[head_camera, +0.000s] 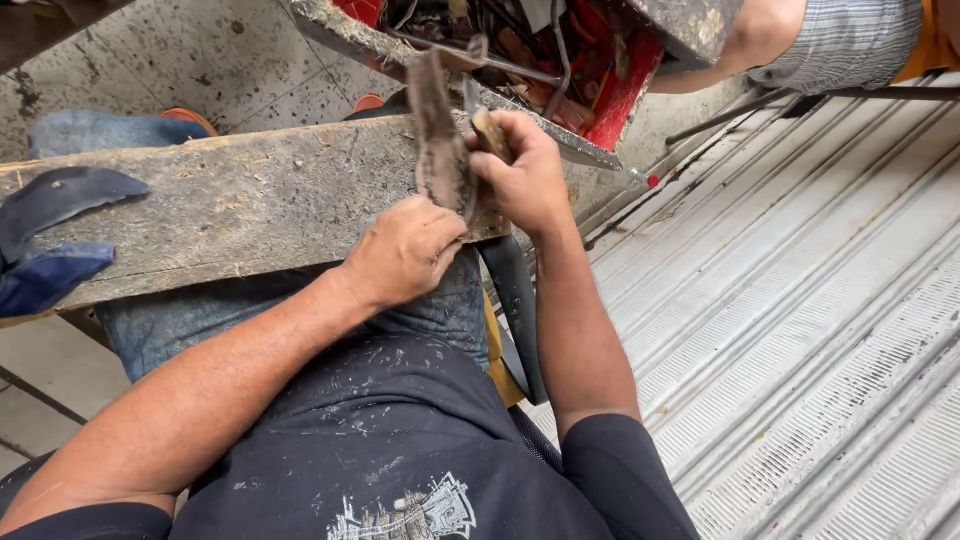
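My left hand (400, 250) pinches the lower end of a worn, dark shoe sole (438, 135) and holds it upright against a rough wooden board (230, 195) that lies across my lap. My right hand (525, 175) is closed around a small wooden-handled tool (490, 130) pressed to the sole's right edge. The tool's working end is hidden behind the sole.
A red tool box (620, 95) full of metal tools stands beyond the board. Dark blue sole pieces (50, 230) lie on the board's left end. A corrugated metal shutter (800, 300) fills the right side. Another person's arm (760, 40) shows at the top right.
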